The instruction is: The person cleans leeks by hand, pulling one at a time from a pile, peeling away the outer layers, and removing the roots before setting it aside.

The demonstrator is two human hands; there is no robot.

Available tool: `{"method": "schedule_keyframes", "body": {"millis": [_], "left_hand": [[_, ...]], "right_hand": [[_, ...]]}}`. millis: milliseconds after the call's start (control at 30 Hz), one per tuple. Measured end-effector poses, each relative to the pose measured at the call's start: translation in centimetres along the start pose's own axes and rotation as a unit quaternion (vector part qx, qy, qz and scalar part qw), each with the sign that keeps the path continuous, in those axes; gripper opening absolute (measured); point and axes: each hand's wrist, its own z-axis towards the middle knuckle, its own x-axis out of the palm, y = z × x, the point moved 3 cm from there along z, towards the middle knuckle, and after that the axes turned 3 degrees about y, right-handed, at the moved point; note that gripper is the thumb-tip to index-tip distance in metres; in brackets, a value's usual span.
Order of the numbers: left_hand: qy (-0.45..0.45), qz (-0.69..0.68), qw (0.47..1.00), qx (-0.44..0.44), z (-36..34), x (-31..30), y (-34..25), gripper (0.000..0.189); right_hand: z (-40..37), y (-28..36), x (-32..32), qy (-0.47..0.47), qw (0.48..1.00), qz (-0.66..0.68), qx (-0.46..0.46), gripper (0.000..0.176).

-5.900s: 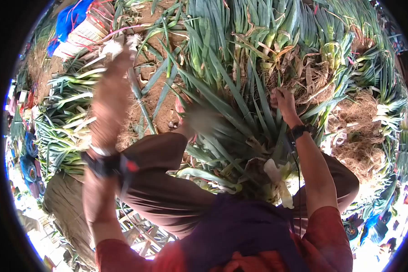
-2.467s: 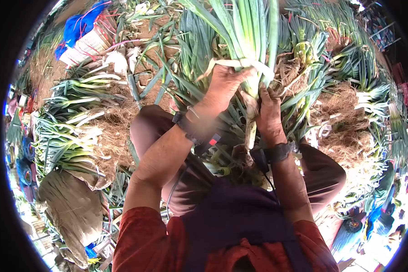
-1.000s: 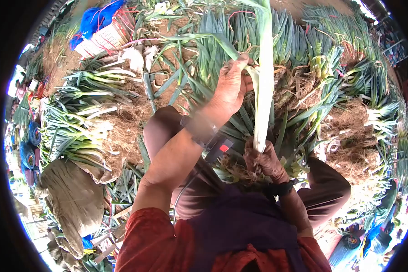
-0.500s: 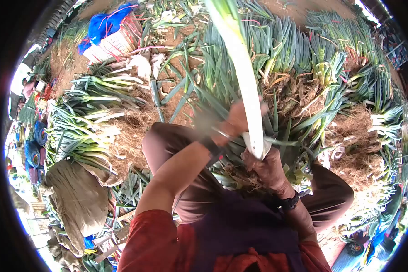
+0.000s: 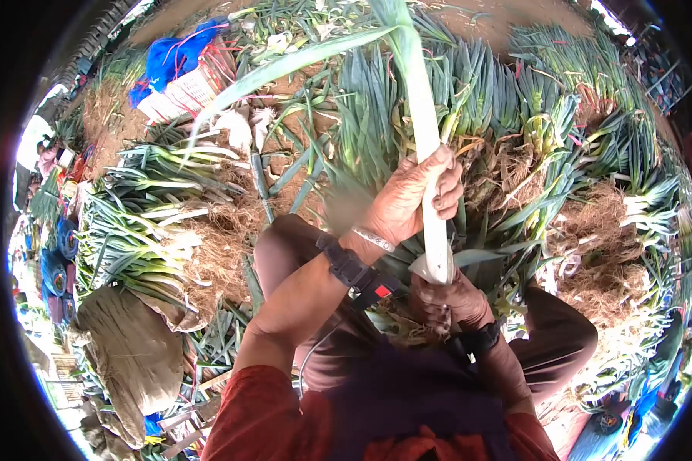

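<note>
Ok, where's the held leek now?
Head view, centre: the leek stands upright, left hand gripping its white stalk, right hand at its root end.

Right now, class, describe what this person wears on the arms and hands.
No gloves. On the wrist of the left hand: a silver bangle, a black strap with a red-marked device, and a thin cable. By the right hand: a black wristband. Red sleeves.

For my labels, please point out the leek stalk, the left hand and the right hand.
leek stalk [image 5: 420, 115], head view, pale shaft above the left hand.
left hand [image 5: 411, 201], head view, its back.
right hand [image 5: 452, 298], head view, knuckles.
</note>
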Motion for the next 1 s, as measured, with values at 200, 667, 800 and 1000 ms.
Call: {"method": "schedule_keyframes", "body": {"millis": [200,667,800,1000], "left_hand": [[-0.138,0.317,0.919,0.190,-0.7,1.7,-1.4,0.042],[-0.108,0.117,0.980,0.119,-0.2,-1.3,-0.1,0.059],[-0.050,0.076,0.996,0.013,-1.3,-2.0,0.0,0.057],[0.023,0.242,0.970,-0.006,-1.4,-1.3,-1.1,0.038]], "right_hand": [[0.5,0.5,0.5,0.038,0.999,0.010,-0.032,0.029],[0.3,-1.5,0.1,0.065,0.997,0.025,-0.022,0.029],[-0.4,-1.7,0.0,0.103,0.994,0.029,0.035,0.029],[-0.6,-0.7,-0.8,-0.043,0.987,-0.152,-0.022,0.029]]}}
